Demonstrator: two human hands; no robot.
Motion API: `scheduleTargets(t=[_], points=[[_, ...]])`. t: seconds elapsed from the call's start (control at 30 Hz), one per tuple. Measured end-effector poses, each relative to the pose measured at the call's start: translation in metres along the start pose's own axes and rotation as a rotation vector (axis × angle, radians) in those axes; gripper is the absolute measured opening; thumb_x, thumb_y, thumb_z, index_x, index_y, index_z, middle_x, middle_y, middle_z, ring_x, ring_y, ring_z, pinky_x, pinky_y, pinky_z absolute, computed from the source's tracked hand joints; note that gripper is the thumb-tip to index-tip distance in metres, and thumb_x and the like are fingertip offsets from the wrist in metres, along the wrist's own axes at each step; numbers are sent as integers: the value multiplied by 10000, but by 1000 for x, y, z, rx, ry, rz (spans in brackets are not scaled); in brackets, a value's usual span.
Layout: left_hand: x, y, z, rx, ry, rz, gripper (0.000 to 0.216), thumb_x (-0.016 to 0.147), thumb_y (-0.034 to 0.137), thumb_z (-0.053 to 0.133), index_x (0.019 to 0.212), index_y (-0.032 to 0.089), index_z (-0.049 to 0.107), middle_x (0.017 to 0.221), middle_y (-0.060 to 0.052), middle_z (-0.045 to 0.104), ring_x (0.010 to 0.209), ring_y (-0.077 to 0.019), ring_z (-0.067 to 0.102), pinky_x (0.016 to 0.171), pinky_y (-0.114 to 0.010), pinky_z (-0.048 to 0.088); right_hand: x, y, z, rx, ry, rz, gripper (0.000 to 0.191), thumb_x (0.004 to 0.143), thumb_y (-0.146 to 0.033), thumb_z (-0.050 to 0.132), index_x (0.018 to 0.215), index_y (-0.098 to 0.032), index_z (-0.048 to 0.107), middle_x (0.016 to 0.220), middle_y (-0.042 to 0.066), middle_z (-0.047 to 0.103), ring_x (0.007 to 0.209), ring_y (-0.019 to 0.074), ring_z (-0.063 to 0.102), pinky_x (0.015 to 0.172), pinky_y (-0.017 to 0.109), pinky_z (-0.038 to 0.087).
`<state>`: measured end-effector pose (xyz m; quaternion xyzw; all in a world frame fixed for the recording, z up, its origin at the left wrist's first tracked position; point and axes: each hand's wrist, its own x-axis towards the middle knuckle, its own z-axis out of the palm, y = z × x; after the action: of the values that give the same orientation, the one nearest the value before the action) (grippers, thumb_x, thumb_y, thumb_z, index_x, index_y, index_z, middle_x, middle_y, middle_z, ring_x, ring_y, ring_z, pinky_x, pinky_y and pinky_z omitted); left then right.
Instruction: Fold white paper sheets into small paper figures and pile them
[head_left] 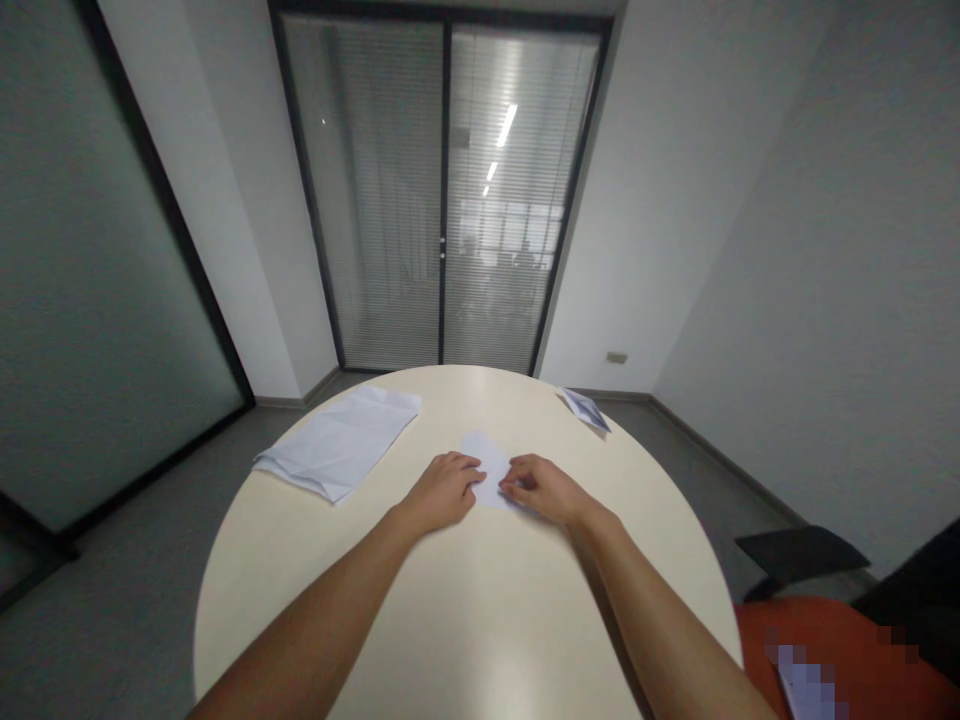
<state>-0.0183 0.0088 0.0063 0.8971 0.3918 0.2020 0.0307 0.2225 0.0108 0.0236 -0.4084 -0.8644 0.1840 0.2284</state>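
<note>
White folded paper (489,466) lies between both hands; left hand (442,490) and right hand (541,488) pinch its edges with curled fingers.

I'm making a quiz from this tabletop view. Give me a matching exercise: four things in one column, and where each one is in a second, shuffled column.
Things
1. small white paper
2. large creased sheet
3. small slip
4. black chair

Places
A. far right edge of the table
B. off the table, to its right
C. table middle, under the left hand and right hand
D. left part of the table

Pairs: 1-C, 2-D, 3-A, 4-B
</note>
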Motion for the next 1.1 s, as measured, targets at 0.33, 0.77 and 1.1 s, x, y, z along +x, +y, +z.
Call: scheduleTargets(t=[0.33, 0.77, 1.1], points=[[3, -1, 0, -70, 3, 33, 355, 885, 127, 532, 1130, 267, 747, 1294, -36, 682, 1178, -222, 622, 1054, -394, 452, -1, -19, 1, 173, -86, -18, 197, 872, -231, 588, 835, -183, 776, 822, 31, 746, 731, 160, 642, 706, 261, 483], [7, 2, -4, 7, -33, 20, 330, 931, 131, 490, 1062, 264, 762, 1236, -27, 718, 1153, -234, 632, 1018, -422, 439, -3, -9, 6, -20, -30, 24, 419, 873, -239, 574, 1277, -183, 666, 1354, 120, 638, 1234, 276, 588, 1065, 429, 443], [5, 9, -5, 48, -28, -131, 314, 944, 316, 532, 1170, 214, 724, 1349, -111, 645, 1244, -288, 588, 1064, -467, 421, 0, -20, -2, -148, -38, 40, 298, 839, -255, 601, 1089, -186, 747, 970, 83, 742, 936, 239, 644, 898, 355, 479]])
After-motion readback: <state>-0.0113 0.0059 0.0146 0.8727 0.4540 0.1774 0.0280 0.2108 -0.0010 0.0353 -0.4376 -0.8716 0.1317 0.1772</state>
